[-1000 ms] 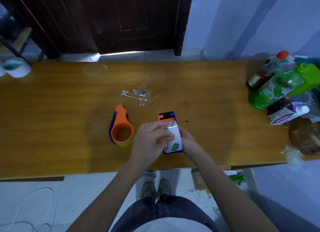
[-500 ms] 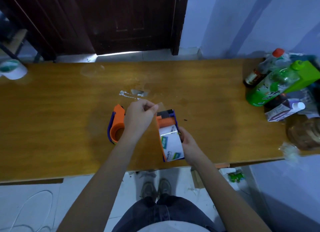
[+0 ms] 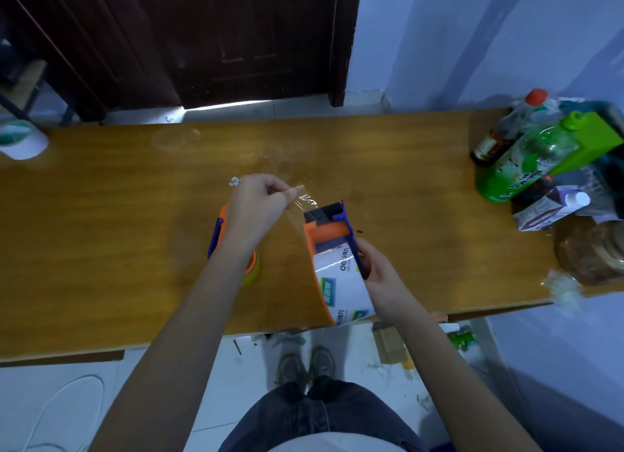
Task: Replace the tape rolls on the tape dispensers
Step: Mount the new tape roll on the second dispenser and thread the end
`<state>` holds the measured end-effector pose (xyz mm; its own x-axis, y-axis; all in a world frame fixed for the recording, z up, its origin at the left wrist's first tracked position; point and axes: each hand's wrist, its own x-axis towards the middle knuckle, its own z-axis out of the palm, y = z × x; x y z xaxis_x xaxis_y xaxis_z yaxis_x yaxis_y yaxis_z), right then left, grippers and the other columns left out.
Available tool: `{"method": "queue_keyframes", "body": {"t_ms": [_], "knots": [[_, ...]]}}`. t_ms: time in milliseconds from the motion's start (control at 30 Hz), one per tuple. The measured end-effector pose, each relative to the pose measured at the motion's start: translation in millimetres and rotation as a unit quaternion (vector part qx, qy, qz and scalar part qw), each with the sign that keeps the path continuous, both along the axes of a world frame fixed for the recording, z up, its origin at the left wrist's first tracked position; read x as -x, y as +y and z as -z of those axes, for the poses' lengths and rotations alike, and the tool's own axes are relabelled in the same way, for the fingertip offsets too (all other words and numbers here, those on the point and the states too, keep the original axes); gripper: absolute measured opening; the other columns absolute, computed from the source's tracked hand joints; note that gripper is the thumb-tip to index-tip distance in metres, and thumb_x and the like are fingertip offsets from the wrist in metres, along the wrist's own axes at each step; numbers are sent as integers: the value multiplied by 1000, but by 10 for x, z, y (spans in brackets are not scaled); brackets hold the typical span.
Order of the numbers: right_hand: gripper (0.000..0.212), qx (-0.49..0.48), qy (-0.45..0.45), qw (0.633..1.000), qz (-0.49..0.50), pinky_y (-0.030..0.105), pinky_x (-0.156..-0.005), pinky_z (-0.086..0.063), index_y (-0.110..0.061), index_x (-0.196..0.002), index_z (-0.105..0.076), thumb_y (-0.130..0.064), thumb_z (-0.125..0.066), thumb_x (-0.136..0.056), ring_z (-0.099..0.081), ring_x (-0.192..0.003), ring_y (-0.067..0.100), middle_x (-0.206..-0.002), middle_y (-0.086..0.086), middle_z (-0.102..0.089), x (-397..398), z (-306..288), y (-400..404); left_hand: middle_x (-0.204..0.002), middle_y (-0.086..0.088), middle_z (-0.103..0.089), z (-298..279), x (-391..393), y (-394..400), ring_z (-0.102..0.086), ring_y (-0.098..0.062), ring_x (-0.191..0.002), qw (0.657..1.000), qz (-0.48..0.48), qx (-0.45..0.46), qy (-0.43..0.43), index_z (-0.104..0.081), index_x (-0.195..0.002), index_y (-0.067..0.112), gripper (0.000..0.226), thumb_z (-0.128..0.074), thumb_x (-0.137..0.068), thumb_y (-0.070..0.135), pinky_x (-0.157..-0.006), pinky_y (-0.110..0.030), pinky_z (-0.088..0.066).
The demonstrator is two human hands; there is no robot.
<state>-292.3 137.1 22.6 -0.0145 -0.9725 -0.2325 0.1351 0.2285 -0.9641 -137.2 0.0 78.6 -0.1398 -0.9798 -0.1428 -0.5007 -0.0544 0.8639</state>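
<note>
My right hand (image 3: 380, 279) grips an orange and blue tape dispenser (image 3: 329, 228) loaded with a white-labelled clear tape roll (image 3: 341, 287), held above the table's near edge. My left hand (image 3: 260, 203) pinches the free end of the clear tape strip (image 3: 299, 205), pulled up and left from the dispenser's head. A second orange dispenser (image 3: 219, 228) lies on the wooden table (image 3: 101, 232), mostly hidden under my left wrist.
Bottles (image 3: 520, 167), a green box (image 3: 594, 140) and a small carton (image 3: 553, 211) crowd the table's right end, with a wrapped bundle (image 3: 591, 249) beside them. A white cup (image 3: 20, 142) sits at the far left. Tape scraps (image 3: 234, 181) lie behind my left hand.
My left hand left the roll, pulling the tape end up and to the left. My right hand tilted the dispenser, its head now pointing away from me.
</note>
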Motion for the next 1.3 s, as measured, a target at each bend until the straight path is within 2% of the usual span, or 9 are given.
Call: {"method": "queue_keyframes", "body": {"t_ms": [367,500,667,800,867,1000,1100,1200,1300], "knots": [[36,-31,18,996,-80,16,-65,-51,-8,-114,-52,9,-61,-84,-66,-78,-3,-95,2,-67,-121,-47,-48,-74,4,-68,21,69,-77,-64,-17,-79,996,23,50,-71,-62,-66,30,14,-67,-79,28,-76,-35,-53],[47,-29,-13,997,-65,25,-74,-54,-7,-118,-53,2,-67,-74,-66,-82,6,-96,3,-68,-117,-81,-62,-65,2,-62,14,133,-148,-58,-13,-68,999,36,-1,15,-69,-76,13,6,-67,-81,12,-71,-27,-46],[42,-36,-5,997,-61,29,-74,-54,-14,-113,-55,-5,-66,-73,-67,-83,8,-97,3,-69,-82,-98,-132,-64,2,-61,-24,107,-208,-55,8,-53,998,21,-12,61,-71,-88,1,10,-64,-82,4,-62,-15,-43],[39,-15,9,998,-68,25,-75,-54,-14,-115,-54,9,-60,-84,-67,-88,5,-102,6,-67,-93,-77,-131,-66,3,-61,-127,115,-254,-55,-5,-66,997,39,0,61,-70,-86,4,7,-64,-83,7,-66,-19,-43],[43,-9,-7,999,-53,28,-77,-54,-16,-116,-53,1,-65,-78,-66,-88,6,-102,5,-68,-113,-101,-129,-68,3,-63,-180,115,-304,-56,-6,-71,996,59,-12,58,-70,-85,5,8,-64,-83,9,-70,-21,-42],[73,2,-26,996,-84,23,-75,-54,-19,-111,-55,-37,-89,-49,-67,-87,4,-91,-10,-74,-105,-215,-145,-61,6,-66,-75,122,-350,-51,-10,-66,983,5,-165,77,-68,-75,13,10,-64,-83,10,-60,-20,-39],[72,-38,-54,995,-77,17,-71,-53,-18,-104,-56,-53,-84,-47,-67,-80,0,-83,-13,-74,-95,-235,-197,-56,5,-63,158,131,-227,-48,-14,-68,933,1,-328,149,-70,-61,15,29,-55,-86,13,-66,-26,-39],[13,-93,-86,991,-52,11,-57,-52,-20,-84,-57,-32,-56,-90,-66,-59,-5,-62,-14,-72,-144,-276,-300,-73,-5,-58,303,153,-57,-57,-20,-69,887,-32,-407,216,-61,-71,15,29,-40,-91,15,-69,-32,-44],[35,-173,-85,981,-22,9,-39,-45,-17,-70,-50,-8,-33,-99,-58,-38,-5,-38,-12,-61,-173,-243,-355,-56,-9,-68,333,175,84,-67,-21,-49,849,-65,-449,272,-59,-75,9,26,-41,-92,19,-56,-30,-52]]}}
